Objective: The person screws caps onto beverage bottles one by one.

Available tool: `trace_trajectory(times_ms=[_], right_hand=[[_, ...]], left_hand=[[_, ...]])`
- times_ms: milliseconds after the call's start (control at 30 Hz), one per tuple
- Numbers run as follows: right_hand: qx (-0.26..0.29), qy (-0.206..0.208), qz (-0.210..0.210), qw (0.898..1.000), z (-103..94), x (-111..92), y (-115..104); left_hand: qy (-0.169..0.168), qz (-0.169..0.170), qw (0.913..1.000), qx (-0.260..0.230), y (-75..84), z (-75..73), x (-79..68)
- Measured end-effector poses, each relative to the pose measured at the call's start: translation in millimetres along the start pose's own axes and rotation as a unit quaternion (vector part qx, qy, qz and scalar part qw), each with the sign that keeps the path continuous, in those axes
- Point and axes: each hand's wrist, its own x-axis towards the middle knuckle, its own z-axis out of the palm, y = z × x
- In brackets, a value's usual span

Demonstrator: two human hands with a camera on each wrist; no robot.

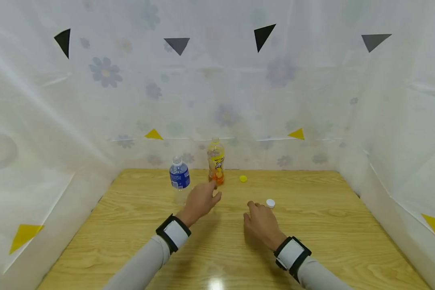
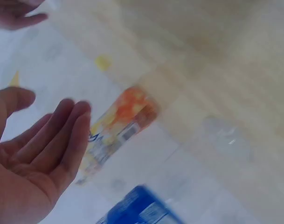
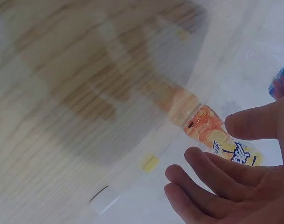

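Note:
A clear plastic bottle with a blue label (image 1: 179,175) stands uncapped on the left of the table. Farther back, an uncapped bottle with a yellow and orange label (image 1: 216,163) stands upright. My left hand (image 1: 200,200) hovers just right of the blue-labelled bottle, fingers loosely extended and holding nothing; its fingertips overlap the orange bottle's base in the head view. To the right, my right hand (image 1: 262,224) is low over the wood, loosely bent and holding nothing. Just beyond its fingers lies a white bottle cap (image 1: 270,203). A yellow bottle cap (image 1: 243,178) lies right of the orange bottle.
The wooden table (image 1: 311,201) ends at the back against a white flowered sheet (image 1: 224,88), which also walls both sides. Yellow, grey and black triangles are stuck on the sheet.

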Motion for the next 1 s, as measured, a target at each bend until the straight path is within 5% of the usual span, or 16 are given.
trace_trajectory(times_ms=[200,500,767,1000], right_hand=[[0.003,0.002,-0.003,1.000,-0.2,1,0],[-0.005,-0.005,-0.001,1.000,1.0,1,1],[-0.006,-0.002,-0.006,1.000,0.8,0,-1],[-0.007,-0.007,-0.009,1.000,1.1,2,-3]], left_hand=[[0.131,-0.009,0.9910,-0.025,9.6,-43.8,39.3],[0.202,-0.060,0.9766,-0.042,1.1,-102.4,75.1],[0.291,-0.091,0.9482,-0.089,-15.8,-116.4,77.5],[0.328,-0.169,0.9124,-0.177,-32.6,-110.8,66.9]])
